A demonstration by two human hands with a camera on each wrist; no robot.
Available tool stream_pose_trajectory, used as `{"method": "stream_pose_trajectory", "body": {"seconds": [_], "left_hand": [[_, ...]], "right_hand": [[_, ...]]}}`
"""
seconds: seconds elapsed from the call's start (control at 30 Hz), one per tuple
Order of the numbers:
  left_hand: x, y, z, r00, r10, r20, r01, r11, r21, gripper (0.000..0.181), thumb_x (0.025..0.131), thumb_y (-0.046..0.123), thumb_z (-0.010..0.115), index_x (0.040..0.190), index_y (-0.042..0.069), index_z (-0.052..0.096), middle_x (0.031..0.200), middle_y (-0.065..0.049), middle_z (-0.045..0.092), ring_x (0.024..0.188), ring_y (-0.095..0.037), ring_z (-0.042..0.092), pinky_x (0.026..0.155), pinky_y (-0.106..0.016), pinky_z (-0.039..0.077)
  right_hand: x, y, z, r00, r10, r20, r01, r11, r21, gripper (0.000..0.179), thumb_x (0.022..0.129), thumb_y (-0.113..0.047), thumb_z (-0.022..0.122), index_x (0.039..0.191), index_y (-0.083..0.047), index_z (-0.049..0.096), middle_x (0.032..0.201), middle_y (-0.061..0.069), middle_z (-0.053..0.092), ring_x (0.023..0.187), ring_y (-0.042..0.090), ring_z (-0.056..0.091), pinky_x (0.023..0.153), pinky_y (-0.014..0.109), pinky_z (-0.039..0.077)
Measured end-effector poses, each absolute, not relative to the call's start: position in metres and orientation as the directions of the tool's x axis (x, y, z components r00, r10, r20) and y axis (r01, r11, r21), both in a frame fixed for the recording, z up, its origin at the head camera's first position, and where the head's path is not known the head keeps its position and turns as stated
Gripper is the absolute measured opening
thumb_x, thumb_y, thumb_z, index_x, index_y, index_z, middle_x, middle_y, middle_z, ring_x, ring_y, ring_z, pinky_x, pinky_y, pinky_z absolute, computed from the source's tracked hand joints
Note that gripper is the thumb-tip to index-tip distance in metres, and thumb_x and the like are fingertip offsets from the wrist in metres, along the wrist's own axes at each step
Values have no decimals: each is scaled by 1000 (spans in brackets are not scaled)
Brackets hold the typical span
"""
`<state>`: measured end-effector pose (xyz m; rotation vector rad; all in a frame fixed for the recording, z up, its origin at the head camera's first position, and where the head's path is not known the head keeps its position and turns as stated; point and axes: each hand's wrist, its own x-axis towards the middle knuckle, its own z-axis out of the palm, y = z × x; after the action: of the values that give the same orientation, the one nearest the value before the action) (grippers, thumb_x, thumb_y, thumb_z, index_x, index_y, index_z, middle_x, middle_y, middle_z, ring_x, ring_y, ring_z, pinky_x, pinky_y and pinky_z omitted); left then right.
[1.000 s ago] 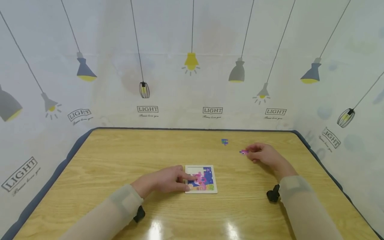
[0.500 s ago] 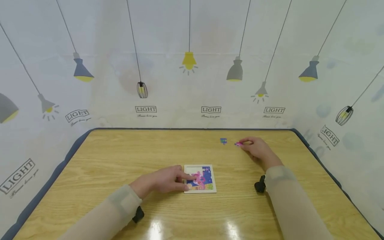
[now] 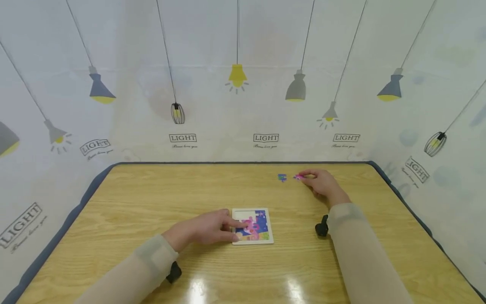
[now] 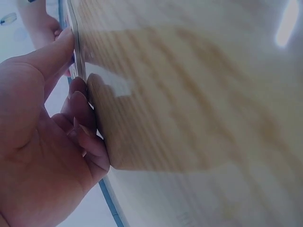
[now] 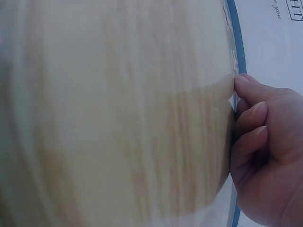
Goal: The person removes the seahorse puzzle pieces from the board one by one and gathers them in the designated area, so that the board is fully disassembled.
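Observation:
A small square jigsaw puzzle [image 3: 263, 223] in a white frame lies on the table in the head view, with a pink figure on blue and a pale gap at its upper left. Over its left edge reaches my left hand [image 3: 209, 228], index finger straight on the picture and thumb on the frame's lower left. Farther back, my right hand [image 3: 322, 185] pinches a pink puzzle piece [image 3: 298, 177] between thumb and index finger, low over the tabletop. Just left of it lies a blue-green puzzle piece [image 3: 282, 177]. In the right wrist view, the right hand's other fingers [image 5: 251, 139] are curled.
The wooden table [image 3: 152, 190] has a dark blue border along its back and sides. A pale wall sheet [image 3: 212, 84] printed with lamps rises behind it. Black wrist devices [image 3: 174, 272] sit beneath both cuffs.
My right hand has moved back and to the left with the pink piece, bringing it close to the blue-green one. The left hand stays on the puzzle. The head view has shifted slightly.

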<state>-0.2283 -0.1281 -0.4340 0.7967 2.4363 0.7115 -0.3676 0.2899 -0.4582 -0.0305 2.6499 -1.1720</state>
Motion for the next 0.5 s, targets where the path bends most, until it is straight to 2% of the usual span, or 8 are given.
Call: {"method": "stream_pose_trajectory", "body": {"seconds": [0.17, 0.27, 0.5], "left_hand": [[-229, -129, -433, -717, 643, -269, 397, 694, 600, 45, 106, 38, 75, 151, 37, 67, 99, -1, 55, 87, -15, 49, 76, -28, 39], [-228, -130, -433, -713, 647, -269, 397, 689, 606, 46, 106, 38, 75, 151, 36, 67, 100, -1, 54, 88, -16, 49, 76, -29, 39], [-227, -129, -432, -713, 645, -276, 385, 689, 614, 45, 106, 37, 75, 150, 37, 67, 100, -1, 54, 89, -15, 50, 77, -29, 40]], "right_hand": [[-366, 288, -456, -975, -120, -186, 53, 689, -723, 48, 114, -31, 62, 159, -15, 58, 63, -5, 55, 48, 9, 49, 52, 27, 42], [-362, 289, -456, -978, -109, -178, 65, 652, -755, 53, 113, -30, 64, 162, -14, 54, 73, -2, 60, 50, 10, 51, 53, 28, 44], [-362, 291, -462, -984, -50, -173, 106, 615, -781, 52, 113, -31, 64, 161, -13, 54, 82, 1, 62, 50, 9, 54, 53, 27, 46]]}}
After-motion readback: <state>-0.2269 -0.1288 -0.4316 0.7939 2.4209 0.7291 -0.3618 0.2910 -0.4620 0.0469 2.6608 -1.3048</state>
